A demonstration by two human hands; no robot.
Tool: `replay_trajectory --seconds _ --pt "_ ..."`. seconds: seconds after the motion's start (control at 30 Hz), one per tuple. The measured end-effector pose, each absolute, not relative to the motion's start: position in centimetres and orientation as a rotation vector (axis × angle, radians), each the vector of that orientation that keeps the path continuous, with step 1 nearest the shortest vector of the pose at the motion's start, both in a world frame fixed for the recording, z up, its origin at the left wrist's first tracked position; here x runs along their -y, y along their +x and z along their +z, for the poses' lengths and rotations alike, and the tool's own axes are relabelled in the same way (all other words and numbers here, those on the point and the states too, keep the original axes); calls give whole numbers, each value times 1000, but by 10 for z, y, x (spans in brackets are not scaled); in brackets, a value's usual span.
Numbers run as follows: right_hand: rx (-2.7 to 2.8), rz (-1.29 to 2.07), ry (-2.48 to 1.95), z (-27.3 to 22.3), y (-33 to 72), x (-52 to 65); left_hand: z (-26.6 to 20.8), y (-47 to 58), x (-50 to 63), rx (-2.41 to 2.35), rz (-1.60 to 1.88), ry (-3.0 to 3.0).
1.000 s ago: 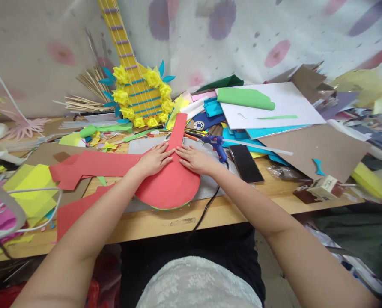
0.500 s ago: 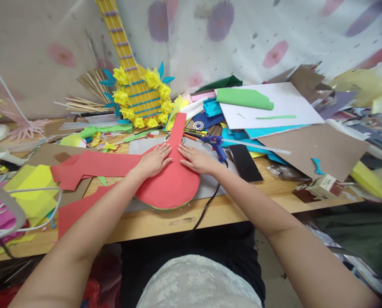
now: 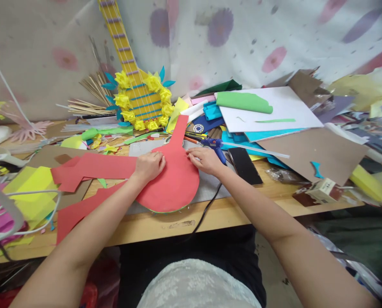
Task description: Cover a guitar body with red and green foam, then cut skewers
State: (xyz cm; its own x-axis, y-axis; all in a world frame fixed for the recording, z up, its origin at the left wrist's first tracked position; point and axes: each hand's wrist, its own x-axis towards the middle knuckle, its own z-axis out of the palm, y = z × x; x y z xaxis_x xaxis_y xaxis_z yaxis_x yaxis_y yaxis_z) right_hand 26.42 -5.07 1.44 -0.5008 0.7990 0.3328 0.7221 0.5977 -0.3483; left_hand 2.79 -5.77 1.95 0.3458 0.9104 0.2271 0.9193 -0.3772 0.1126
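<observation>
A red guitar-shaped paper cutout (image 3: 173,188) lies at the table's front, its round body toward me and its narrow neck pointing away. Bits of green show along its lower rim. My left hand (image 3: 149,165) is closed at the upper left edge of the body, fingers curled over it. On the opposite edge my right hand (image 3: 204,160) is closed too, its thumb and fingertips pinching the rim. Just beyond the right hand lies a blue glue gun (image 3: 217,147), partly hidden. A grey sheet (image 3: 207,186) shows beneath the cutout.
A yellow paper guitar (image 3: 144,102) with yellow flowers leans at the back. Red paper offcuts (image 3: 105,166) lie left. A black phone (image 3: 245,165) rests right, near white board (image 3: 281,102) and brown cardboard (image 3: 319,149). A black cord (image 3: 207,208) hangs over the table edge.
Both hands were flat with fingers stretched on the cutout. Now their fingers are curled, and the hands have drawn apart to its left and right edges.
</observation>
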Motion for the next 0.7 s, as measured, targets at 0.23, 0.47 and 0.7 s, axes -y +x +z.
replay_trajectory --seconds 0.23,0.47,0.7 --pt "2503 224 -1038 18 246 48 8 18 51 1424 -600 -2756" --pt "2392 137 -1094 -3 262 52 9 23 54 1726 -548 -2619" --pt "2248 -4 -1217 2 260 62 12 22 64 1724 -730 -2476"
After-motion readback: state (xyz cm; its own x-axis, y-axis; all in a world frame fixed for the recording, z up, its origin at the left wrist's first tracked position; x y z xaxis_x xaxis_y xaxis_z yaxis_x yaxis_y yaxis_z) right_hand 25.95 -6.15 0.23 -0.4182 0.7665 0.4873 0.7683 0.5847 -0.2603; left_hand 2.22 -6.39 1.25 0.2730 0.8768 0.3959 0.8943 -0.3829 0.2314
